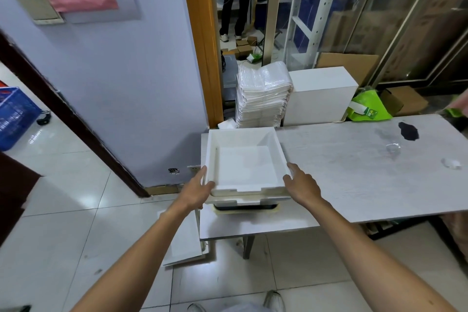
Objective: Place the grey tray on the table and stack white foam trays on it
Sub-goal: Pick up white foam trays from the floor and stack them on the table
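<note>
Gripping the top white foam tray [243, 159] by its near corners, the left hand [196, 189] and right hand [302, 182] held it between them, just over a second foam tray [249, 200] stacked on the grey tray [243, 207] at the near-left corner of the table [354, 180]

Two bare forearms [141, 256] run to a bare left hand [200, 185] and right hand [301, 182] — below, scuffed pale-grey sneakers [274, 301] flank light cloth [243, 308].
</note>
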{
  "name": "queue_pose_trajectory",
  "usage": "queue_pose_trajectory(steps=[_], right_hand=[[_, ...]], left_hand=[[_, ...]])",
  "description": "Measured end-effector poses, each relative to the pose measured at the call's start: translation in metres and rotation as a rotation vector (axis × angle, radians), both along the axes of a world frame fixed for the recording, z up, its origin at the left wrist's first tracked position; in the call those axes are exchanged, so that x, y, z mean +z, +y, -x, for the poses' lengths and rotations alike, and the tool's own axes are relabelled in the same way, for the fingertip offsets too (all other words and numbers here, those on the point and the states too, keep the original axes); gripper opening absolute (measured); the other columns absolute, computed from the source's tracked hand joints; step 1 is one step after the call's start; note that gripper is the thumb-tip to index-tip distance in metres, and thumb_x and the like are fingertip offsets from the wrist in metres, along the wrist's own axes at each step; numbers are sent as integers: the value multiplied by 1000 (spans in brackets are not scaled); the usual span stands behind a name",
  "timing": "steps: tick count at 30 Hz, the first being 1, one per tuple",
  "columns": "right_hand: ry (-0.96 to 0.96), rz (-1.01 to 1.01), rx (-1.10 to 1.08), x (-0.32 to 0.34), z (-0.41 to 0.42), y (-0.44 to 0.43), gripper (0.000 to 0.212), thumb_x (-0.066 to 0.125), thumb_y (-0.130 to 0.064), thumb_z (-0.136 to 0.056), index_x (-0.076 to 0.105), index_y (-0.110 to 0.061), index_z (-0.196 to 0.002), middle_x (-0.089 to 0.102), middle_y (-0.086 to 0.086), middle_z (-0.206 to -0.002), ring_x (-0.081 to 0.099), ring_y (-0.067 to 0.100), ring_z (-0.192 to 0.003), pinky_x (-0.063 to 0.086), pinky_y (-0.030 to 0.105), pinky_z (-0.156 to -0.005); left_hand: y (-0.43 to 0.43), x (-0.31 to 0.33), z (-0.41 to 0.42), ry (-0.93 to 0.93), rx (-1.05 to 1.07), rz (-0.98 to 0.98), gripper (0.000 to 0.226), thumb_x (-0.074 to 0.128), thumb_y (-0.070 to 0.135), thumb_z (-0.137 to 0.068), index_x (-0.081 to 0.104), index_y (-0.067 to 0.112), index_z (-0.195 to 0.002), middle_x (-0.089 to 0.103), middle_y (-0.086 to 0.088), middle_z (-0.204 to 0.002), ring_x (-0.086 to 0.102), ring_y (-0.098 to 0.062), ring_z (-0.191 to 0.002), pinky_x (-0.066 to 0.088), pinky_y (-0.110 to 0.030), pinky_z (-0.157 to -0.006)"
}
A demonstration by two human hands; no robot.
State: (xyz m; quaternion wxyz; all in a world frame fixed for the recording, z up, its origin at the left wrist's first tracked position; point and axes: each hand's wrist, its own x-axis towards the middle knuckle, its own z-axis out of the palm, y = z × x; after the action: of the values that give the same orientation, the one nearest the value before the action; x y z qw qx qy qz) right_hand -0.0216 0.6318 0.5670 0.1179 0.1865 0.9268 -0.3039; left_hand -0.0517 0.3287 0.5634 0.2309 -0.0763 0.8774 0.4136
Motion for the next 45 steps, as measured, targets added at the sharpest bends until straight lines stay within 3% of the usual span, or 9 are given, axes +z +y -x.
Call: queue_pose_trajectory(steps=[3, 7, 10, 12, 15, 17, 22, 33, 45], right_hand=[[-3, -27, 21, 0, 2, 2, 53, 38, -34, -99, 33, -31, -152, 67, 5, -104, 62, 27, -90, 50, 34, -73], [2, -67, 38, -2, 2, 1, 53, 38, -34, -99, 33, -30, -152, 66, 5, -103, 61, 28, -91, 51, 35, -75], [0, -106, 50, -5, -2, 0, 52, 38, -33, -99, 33, -29, -151, 62, 3, -93, 59, 28, -88, 48, 35, -72], [-8, -118, 56, -6, -3, 0, 52, 38, -33, -100, 33, -29, -152, 61, 3, -90, 57, 27, -86, 46, 34, -70], [-17, -119, 70, -10, -3, 0, 53, 38, -34, -100, 31, -29, -152, 62, 4, -93, 57, 27, -87, 44, 34, -70], [-23, -120, 78, -14, -5, 0, 55, 38, -34, -100, 29, -29, -154, 65, 7, -104, 57, 28, -95, 43, 34, -73], [-38, -123, 84, -17, -8, -1, 55, 36, -33, -101, 26, -29, -155, 63, 10, -123, 54, 31, -114, 43, 36, -82], [-82, -220, 135, -12, -5, -6, 57, 38, -27, -98, 28, -21, -154, 55, 2, -79, 55, 27, -81, 41, 33, -65], [-87, -292, 173, -15, -3, -7, 56, 38, -24, -97, 28, -16, -152, 50, 0, -73, 54, 27, -77, 40, 33, -63]], left_hand=[[-1, 1, 0, -13, 1, 7, 67, 51, 42, -100, 18, 42, -158, 49, -12, -148, 63, -33, -101, 55, -28, -53], [-4, -1, 2, -13, -7, 16, 65, 52, 42, -99, 21, 45, -156, 44, -8, -153, 60, -37, -115, 54, -27, -52], [-3, -5, 3, -9, -16, 70, 66, 51, 43, -98, 19, 46, -156, 52, -12, -145, 64, -29, -85, 52, -29, -50], [0, -8, 2, 4, -40, 130, 67, 48, 41, -98, 17, 44, -157, 56, -14, -141, 63, -25, -74, 57, -32, -58], [1, -11, 1, 4, -101, 208, 70, 44, 38, -95, 14, 40, -158, 55, -13, -143, 66, -36, -103, 60, -45, -84], [2, -11, 0, -6, -124, 235, 70, 43, 35, -95, 12, 39, -158, 56, -10, -141, 64, -37, -108, 57, -50, -90], [5, -10, -4, -4, -162, 257, 67, 40, 30, -92, 15, 35, -154, 64, -9, -123, 64, -39, -103, 57, -53, -87], [5, -20, -1, 62, -247, 440, 62, 38, 33, -92, 17, 23, -150, 67, -15, -99, 62, -36, -81, 54, -45, -79], [13, -25, -2, 99, -213, 551, 68, 35, 35, -91, 13, 18, -153, 62, -10, -84, 60, -32, -74, 56, -45, -76]])
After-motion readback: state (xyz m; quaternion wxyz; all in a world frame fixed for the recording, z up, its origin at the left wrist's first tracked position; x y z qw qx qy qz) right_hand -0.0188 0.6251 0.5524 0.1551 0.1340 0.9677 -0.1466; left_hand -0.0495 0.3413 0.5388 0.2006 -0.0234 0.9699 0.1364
